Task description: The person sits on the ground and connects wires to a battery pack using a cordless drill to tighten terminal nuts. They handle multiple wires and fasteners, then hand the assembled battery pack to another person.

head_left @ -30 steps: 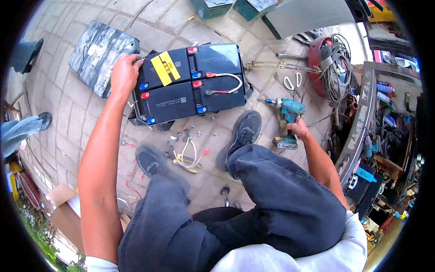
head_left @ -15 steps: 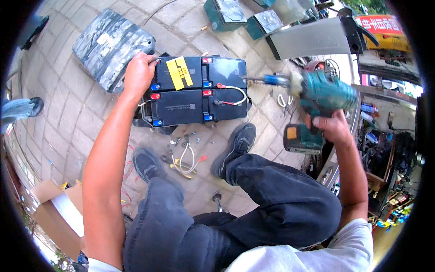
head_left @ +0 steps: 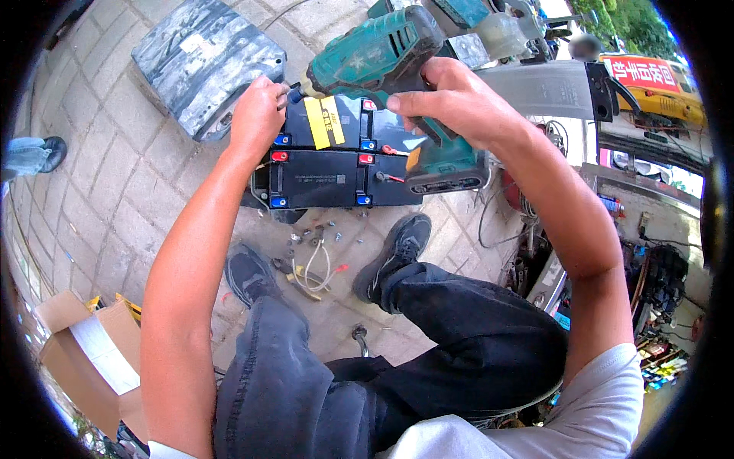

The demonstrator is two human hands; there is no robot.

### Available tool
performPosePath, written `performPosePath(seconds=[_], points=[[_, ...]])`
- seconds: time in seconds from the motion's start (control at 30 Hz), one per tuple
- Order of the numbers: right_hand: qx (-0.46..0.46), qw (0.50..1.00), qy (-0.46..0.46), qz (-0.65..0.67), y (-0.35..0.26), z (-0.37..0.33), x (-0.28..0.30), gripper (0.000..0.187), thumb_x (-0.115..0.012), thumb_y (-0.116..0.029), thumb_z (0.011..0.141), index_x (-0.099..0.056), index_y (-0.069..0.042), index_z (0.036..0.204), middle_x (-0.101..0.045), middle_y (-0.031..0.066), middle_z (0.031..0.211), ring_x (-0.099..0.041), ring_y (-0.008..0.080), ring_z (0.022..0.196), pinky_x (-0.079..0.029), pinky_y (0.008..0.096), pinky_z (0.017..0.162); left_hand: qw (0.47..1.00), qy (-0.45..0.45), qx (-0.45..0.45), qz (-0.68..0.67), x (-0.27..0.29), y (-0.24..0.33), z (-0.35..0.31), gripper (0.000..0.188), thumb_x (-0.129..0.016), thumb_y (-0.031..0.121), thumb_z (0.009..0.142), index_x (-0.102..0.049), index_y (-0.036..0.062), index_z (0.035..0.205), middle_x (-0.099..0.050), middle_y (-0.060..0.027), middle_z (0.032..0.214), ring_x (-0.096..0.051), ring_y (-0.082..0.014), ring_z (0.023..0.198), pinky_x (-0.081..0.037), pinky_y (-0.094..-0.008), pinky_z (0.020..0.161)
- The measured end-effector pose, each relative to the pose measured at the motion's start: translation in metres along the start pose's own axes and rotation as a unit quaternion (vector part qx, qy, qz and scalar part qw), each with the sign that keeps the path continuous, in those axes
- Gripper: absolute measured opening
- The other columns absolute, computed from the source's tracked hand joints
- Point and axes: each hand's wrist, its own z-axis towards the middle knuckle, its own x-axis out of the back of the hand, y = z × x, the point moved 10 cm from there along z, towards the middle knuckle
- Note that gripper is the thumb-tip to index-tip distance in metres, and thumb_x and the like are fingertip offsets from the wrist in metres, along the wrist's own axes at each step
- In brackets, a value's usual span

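On the paving stands a set of black batteries (head_left: 317, 182) in a case, with red and blue terminals and a yellow label (head_left: 324, 122) on one. My left hand (head_left: 258, 115) is closed at the far left corner of this set; whatever its fingertips pinch is too small to make out. Gripped in my right hand (head_left: 468, 99) is a teal cordless drill (head_left: 371, 50), held over the batteries. Its blue-collared nose points left and meets my left fingertips. The drill hides part of the right-hand batteries and their white lead.
A scuffed grey cover (head_left: 206, 65) lies beyond my left hand. Loose screws and a white wire loop (head_left: 325, 268) lie between my shoes. An open cardboard box (head_left: 92, 359) stands at lower left. Tools and clutter (head_left: 661, 268) fill the right side.
My right hand has swung the drill left from beside the batteries to the far left corner, by my left hand. My left hand has stayed near that corner.
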Motion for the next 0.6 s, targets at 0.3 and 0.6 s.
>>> performPosePath(seconds=[0.3,0.6], points=[[0.128,0.972,0.088,-0.175,-0.024,0.007,-0.001,0.038,-0.069,-0.028,0.081,-0.063,0.008,0.092,-0.061,0.0082,0.075,-0.054,0.0152,0.068,-0.045,0.0308,0.064,1.000,0.004,0.008,-0.015,0.002,-0.005,0.000,0.018,-0.064,0.006,0.080,-0.070,0.0008,0.096,-0.060,-0.0166,0.085,-0.060,-0.0339,0.082,-0.047,-0.0402,0.074],[0.105,0.971,0.073,-0.203,-0.019,0.021,-0.009,0.038,-0.066,-0.022,0.075,-0.062,0.008,0.097,-0.066,0.0252,0.087,-0.067,0.0349,0.083,-0.051,0.0394,0.078,1.000,-0.001,0.016,0.000,0.001,-0.001,0.002,0.016,-0.064,0.006,0.081,-0.071,0.0015,0.095,-0.060,-0.0159,0.086,-0.060,-0.0332,0.084,-0.048,-0.0401,0.076]])
